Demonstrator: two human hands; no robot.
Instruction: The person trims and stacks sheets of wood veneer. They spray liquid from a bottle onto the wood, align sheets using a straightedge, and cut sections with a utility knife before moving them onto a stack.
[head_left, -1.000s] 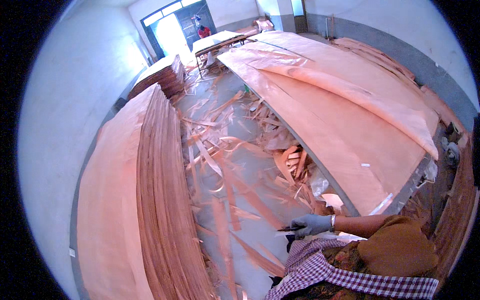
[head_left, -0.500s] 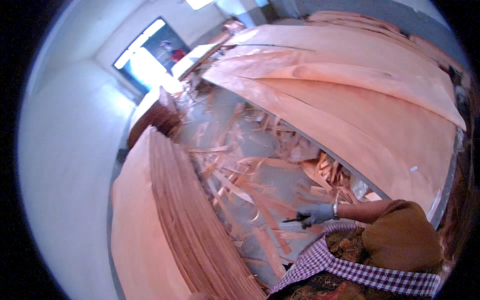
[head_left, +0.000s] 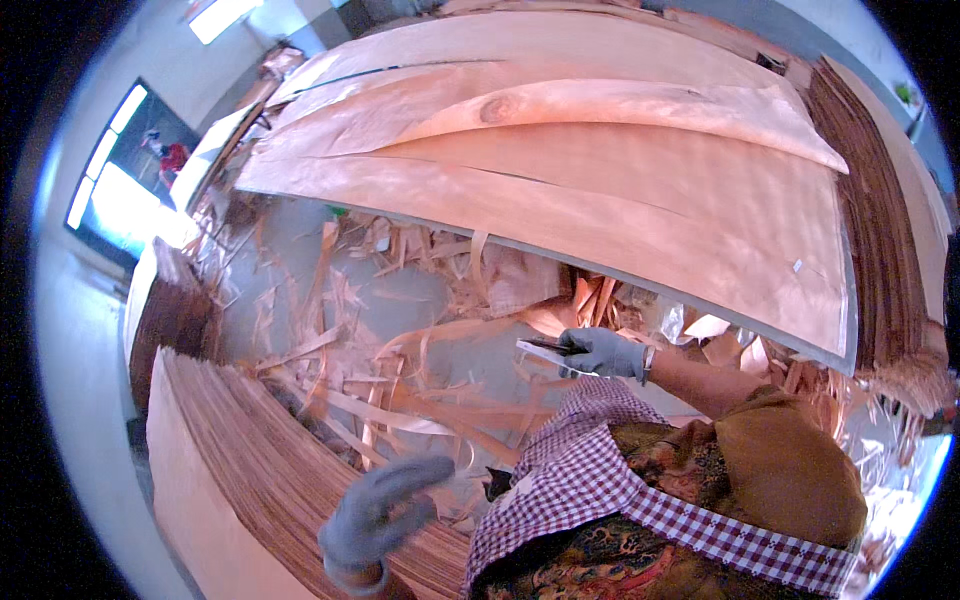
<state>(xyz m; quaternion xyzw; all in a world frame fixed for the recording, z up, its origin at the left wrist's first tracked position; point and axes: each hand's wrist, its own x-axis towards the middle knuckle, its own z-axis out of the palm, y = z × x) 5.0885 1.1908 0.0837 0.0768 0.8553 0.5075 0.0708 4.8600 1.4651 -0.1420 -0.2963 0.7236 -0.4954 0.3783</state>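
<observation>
My right hand [head_left: 612,356], in a grey glove, is closed around a flat black-and-silver tool [head_left: 546,350] whose exact kind I cannot make out. It is held in front of my checked apron, just off the near edge of a table spread with thin wood veneer sheets [head_left: 640,200]. The top sheet has long raised folds. At the lower left, my left hand [head_left: 385,515], also gloved in grey, is empty with its fingers apart. It is over the near end of a tall stack of veneer [head_left: 265,440], and its fingers are slightly blurred.
Torn veneer strips [head_left: 420,400] litter the grey floor between stack and table. Another veneer stack [head_left: 870,200] rises beyond the table's right end. A smaller stack [head_left: 175,310] stands at the left. Near the bright doorway [head_left: 125,205] is a person in red [head_left: 172,158].
The view has swung right, so the table shows more to the left. My left hand has come into sight over the near stack. My right hand still holds the tool, now showing its flat side.
</observation>
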